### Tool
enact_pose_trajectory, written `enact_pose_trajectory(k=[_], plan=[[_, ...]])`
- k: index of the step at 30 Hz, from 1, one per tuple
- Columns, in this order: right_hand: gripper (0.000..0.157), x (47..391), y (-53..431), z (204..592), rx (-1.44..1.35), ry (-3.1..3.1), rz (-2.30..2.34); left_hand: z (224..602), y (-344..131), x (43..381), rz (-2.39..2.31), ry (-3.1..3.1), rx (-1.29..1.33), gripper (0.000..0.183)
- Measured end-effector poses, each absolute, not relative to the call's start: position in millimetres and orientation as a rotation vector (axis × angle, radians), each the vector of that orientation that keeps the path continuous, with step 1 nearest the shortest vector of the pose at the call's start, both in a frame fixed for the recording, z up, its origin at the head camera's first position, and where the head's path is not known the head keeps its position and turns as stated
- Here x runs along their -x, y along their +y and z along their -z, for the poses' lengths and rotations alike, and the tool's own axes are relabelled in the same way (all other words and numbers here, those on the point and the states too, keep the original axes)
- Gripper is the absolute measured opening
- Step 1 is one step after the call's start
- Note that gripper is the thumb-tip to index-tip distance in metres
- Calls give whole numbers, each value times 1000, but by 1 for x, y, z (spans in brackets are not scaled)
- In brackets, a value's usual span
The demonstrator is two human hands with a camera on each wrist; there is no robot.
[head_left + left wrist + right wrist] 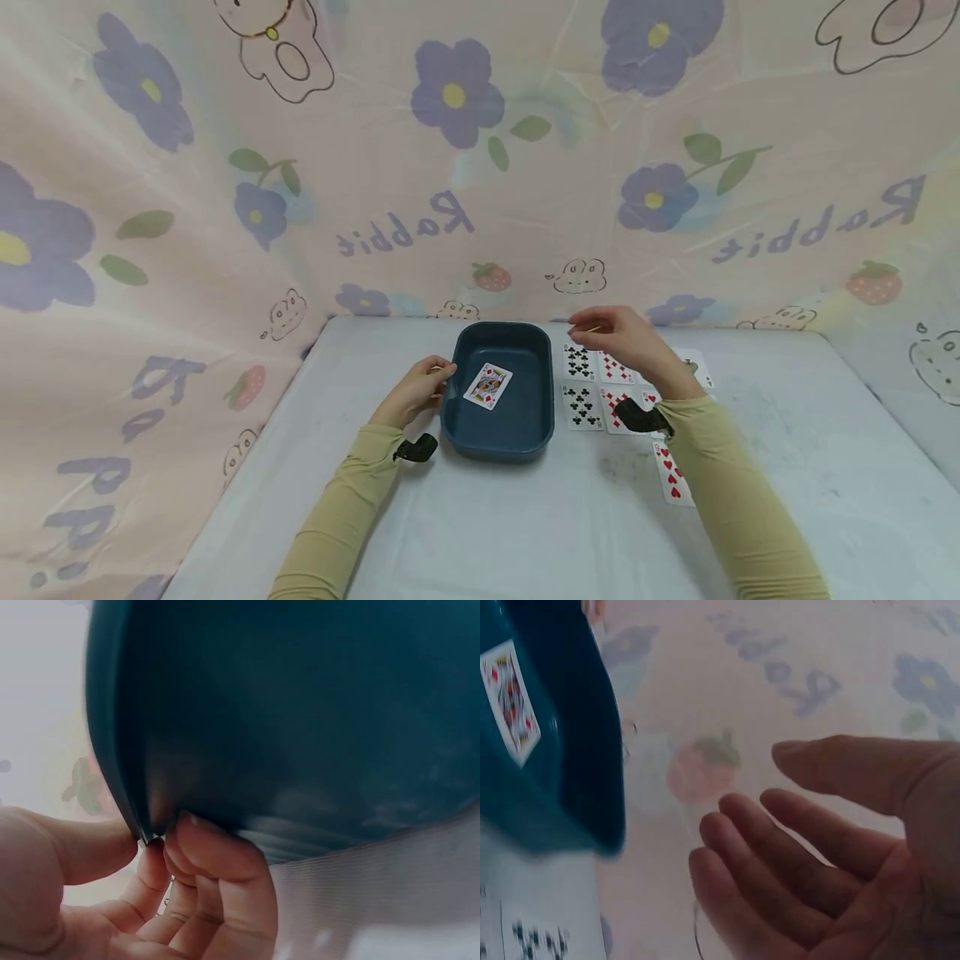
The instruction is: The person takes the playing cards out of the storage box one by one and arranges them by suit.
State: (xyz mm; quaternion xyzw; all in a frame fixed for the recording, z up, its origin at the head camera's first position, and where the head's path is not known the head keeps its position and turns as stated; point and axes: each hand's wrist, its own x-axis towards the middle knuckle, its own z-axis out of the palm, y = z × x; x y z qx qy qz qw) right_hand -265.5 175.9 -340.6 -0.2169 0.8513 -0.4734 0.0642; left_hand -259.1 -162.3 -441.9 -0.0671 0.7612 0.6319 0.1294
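My left hand (pixel 416 392) pinches the left rim of a dark blue rectangular tray (pixel 517 421). Its thumb and curled fingers meet at the tray's edge in the left wrist view. Inside the tray lies one face-up playing card (pixel 488 386), a red-suited picture card. My right hand (pixel 622 340) is raised over the cards to the right of the tray. The right wrist view shows its fingers (pixel 780 840) loosely bent, thumb apart, holding nothing. Below it are clubs cards (pixel 580 363) and diamonds cards (pixel 613 408) in rows, some hidden by the hand and sleeve.
A hearts card (pixel 672 475) lies nearer the front, partly under the right forearm. Another card (pixel 697 367) shows beyond the right wrist. The white table (pixel 480 533) meets a patterned cloth curtain (pixel 517 200) at the back and sides.
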Motion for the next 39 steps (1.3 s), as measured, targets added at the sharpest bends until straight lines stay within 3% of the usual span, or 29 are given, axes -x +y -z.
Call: enact_pose_trajectory(k=[7,12,30,39], plan=[[34,276,103,353,899,2465,1388,442,-162,257,-1861,2218,183,27],[34,286,75,373,898,2417,1318,442,-159,257,-1887,2201,185,20],[48,318,58,411,467,2189,1398,441,-160,257,-1864,2199,220,23],[49,328,52,417,488,2292,1175,440,-159,257,-1870,2206,220,21]])
